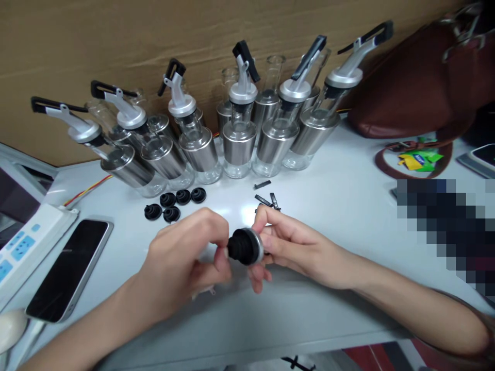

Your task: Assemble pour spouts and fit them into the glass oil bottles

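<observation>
Between my hands is a bottle pourer with a black ribbed rubber stopper (243,248) and a silver rim (258,246). My left hand (180,252) pinches the narrow end of the stopper. My right hand (299,247) grips the pourer at its silver side; the spout is hidden behind the fingers. Several loose black rubber stoppers (183,196) lie beyond my left hand. Small black lever pieces (263,200) rest just past my right fingertips. Partly covered by my left hand is a small pale piece (209,290) on the table.
Glass bottles with steel sleeves (237,141) and fitted pourers stand in a row at the back, more bottles behind. On the left are a phone (69,270) and a power strip (27,247). A brown leather bag (410,82) and green-yellow packet (421,161) are right.
</observation>
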### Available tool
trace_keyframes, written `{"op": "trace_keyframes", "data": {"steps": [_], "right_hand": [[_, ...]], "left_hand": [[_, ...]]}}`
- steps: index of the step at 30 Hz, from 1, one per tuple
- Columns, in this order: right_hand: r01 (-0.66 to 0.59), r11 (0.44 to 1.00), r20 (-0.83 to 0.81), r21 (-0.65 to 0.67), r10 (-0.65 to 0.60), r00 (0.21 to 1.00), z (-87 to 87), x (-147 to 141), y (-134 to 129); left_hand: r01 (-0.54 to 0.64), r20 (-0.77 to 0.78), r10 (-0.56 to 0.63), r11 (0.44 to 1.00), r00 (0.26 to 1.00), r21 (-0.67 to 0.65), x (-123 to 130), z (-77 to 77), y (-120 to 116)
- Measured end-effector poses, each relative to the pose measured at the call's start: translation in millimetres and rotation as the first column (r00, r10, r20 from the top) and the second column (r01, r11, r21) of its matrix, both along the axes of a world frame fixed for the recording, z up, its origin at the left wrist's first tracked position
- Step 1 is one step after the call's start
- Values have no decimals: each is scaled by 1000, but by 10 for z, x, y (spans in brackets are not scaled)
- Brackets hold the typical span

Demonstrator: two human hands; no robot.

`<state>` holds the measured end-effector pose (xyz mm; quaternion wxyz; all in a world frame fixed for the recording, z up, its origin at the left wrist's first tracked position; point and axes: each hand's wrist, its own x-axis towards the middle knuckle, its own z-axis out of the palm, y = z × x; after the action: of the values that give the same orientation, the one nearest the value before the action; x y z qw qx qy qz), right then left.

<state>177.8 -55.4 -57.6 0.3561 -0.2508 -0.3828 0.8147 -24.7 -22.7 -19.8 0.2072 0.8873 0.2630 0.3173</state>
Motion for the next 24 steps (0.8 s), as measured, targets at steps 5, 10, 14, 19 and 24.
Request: {"op": "trace_keyframes", "data": {"steps": [5, 10, 14, 19, 24], "right_hand": [[36, 999, -21, -19, -37, 999, -65, -20, 22], [58, 966, 292, 250, -132, 947, -4, 25, 66], [85, 950, 364, 300, -197, 910, 5, 14, 65], [103, 953, 383, 285, -211, 899, 23, -8, 52], [117, 960, 347, 254, -203, 916, 30, -16, 54]], "left_hand": [[18, 148, 99, 770, 984, -638, 46, -50, 13], [153, 187, 39, 425, 982, -892, -1, -47, 6], [145, 173, 44, 367, 984, -919, -27, -56, -3], [140, 175, 63, 370, 983, -918, -19, -39, -1], [150, 173, 28, 382, 984, -912, -14, -24, 13]]}}
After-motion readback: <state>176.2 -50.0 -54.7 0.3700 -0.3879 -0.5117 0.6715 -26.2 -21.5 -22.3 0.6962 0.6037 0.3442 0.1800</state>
